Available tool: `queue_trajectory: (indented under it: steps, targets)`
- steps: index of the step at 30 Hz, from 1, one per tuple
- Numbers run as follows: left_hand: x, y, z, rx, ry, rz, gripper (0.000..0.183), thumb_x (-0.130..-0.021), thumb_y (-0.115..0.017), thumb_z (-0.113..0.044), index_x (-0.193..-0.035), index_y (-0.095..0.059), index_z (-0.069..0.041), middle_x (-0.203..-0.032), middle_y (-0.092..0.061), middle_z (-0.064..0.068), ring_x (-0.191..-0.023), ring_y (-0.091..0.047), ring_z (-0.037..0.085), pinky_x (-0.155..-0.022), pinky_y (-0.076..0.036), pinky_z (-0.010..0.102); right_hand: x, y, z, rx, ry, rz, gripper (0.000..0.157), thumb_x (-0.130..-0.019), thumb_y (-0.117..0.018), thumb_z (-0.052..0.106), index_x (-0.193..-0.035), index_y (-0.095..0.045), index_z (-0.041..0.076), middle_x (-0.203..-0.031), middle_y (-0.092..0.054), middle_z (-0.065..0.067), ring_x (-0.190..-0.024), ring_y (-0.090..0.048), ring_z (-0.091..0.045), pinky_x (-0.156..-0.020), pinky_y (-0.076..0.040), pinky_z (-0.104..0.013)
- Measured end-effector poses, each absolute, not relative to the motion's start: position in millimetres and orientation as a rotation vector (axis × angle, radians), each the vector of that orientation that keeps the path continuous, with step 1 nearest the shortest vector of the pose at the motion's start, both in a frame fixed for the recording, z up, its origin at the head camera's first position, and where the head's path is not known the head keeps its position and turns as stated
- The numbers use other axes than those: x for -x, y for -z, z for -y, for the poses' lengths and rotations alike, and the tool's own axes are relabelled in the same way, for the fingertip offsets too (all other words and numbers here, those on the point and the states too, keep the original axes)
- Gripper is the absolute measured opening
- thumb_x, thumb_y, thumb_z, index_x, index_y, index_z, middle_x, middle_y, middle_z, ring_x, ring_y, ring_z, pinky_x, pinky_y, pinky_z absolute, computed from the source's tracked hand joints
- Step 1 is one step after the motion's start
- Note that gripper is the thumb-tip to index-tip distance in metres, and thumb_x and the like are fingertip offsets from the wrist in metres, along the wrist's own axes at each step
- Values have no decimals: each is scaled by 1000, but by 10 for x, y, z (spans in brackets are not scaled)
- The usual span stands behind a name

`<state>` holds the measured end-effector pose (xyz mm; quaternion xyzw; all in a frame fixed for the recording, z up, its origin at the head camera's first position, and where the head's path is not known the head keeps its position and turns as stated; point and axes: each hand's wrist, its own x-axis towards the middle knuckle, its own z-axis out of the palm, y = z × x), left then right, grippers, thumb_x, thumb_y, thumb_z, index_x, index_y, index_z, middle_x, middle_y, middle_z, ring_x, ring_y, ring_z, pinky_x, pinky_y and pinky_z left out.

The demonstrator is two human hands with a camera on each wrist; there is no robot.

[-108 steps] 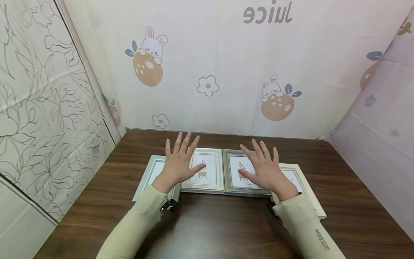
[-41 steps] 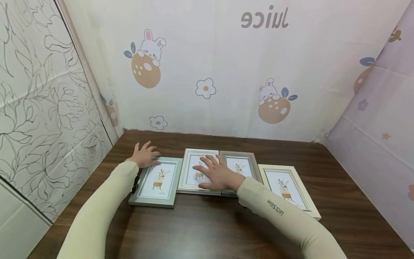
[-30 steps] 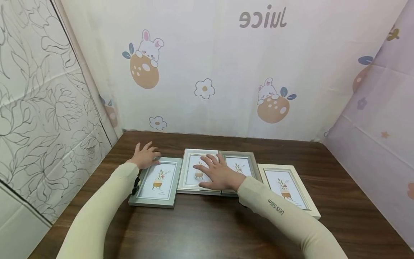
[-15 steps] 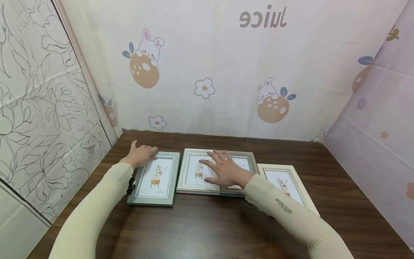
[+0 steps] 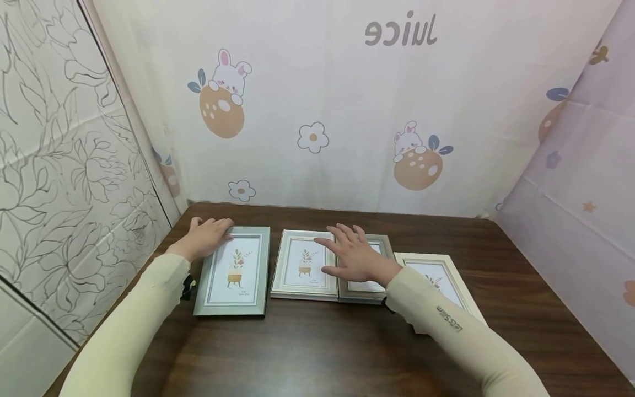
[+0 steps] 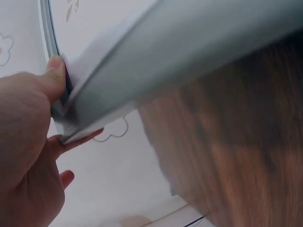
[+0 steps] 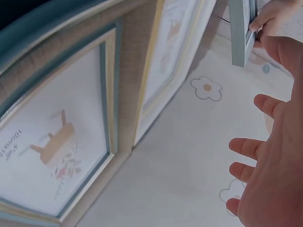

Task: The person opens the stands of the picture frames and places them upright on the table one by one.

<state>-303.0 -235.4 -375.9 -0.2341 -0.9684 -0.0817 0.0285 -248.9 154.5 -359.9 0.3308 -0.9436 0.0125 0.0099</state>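
My left hand [image 5: 203,240] pinches the upper left corner of a grey-green picture frame [image 5: 235,270] with a potted-plant print. In the left wrist view the thumb presses the frame's face [image 6: 109,52] and fingers reach behind it; the corner is raised off the wood. My right hand [image 5: 357,256], fingers spread and slightly bent, is over a silver-white picture frame [image 5: 302,264] and a taupe picture frame [image 5: 385,248], which lie side by side. In the right wrist view its fingers [image 7: 244,147] hold nothing, and the taupe frame [image 7: 125,109] appears close by.
A cream picture frame [image 5: 444,281] lies angled at the right, partly under the right sleeve [image 5: 446,320]. All are on a dark wooden table [image 5: 307,353]. A printed curtain [image 5: 317,82] hangs behind, and a flower-patterned panel [image 5: 64,165] stands at the left.
The left hand has reached the grey-green frame, turned it straighter and shifted it left, widening the gap beside the silver-white one. The right hand moved left, then slid back rightward over the taupe frame.
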Motion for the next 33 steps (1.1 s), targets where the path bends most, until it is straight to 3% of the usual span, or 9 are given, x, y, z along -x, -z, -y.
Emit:
queue_trajectory:
  steps: [4, 11, 21, 27, 33]
  targets:
    - [2973, 3685, 2396, 743, 272, 2957, 28, -104, -52, -23, -126, -50, -6, -119, -59, 12, -98, -51, 31, -87, -25, 58, 2467, 3552, -1588, -1037, -58, 2900, 69, -95, -58, 52, -154, -37, 22, -158, -26, -19, -146, -18, -41, -111, -10, -65]
    - [2911, 3550, 2420, 780, 209, 2915, 38, -106, -47, -25, -138, -48, -4, -133, -54, 13, -112, -49, 32, -89, -27, 56, 2453, 3499, -1658, -1046, -94, 2843, 69, -96, -57, 52, -154, -38, 21, -158, -28, -19, -146, -19, -41, -111, -10, -66]
    - [2829, 3247, 2334, 827, 102, 2824, 34, -104, -50, -26, -131, -55, -6, -128, -58, 12, -114, -51, 33, -87, -30, 53, 2454, 3442, -1695, -1032, -85, 2828, 70, -96, -56, 54, -155, -35, 22, -159, -26, -18, -146, -16, -40, -110, -9, -65]
    - [2794, 3045, 2269, 820, 37, 2802, 35, -104, -51, -25, -133, -54, -6, -121, -60, 11, -102, -50, 30, -86, -29, 52, 2460, 3371, -1738, -1014, -101, 2826, 69, -96, -57, 52, -155, -36, 22, -158, -24, -18, -146, -15, -40, -109, -8, -66]
    - [2806, 2905, 2186, 813, 44, 2739, 37, -105, -50, -26, -136, -53, -7, -123, -59, 11, -106, -50, 30, -86, -30, 52, 2481, 3320, -1805, -1002, -102, 2802, 68, -96, -57, 51, -154, -37, 21, -157, -25, -18, -145, -15, -39, -108, -9, -66]
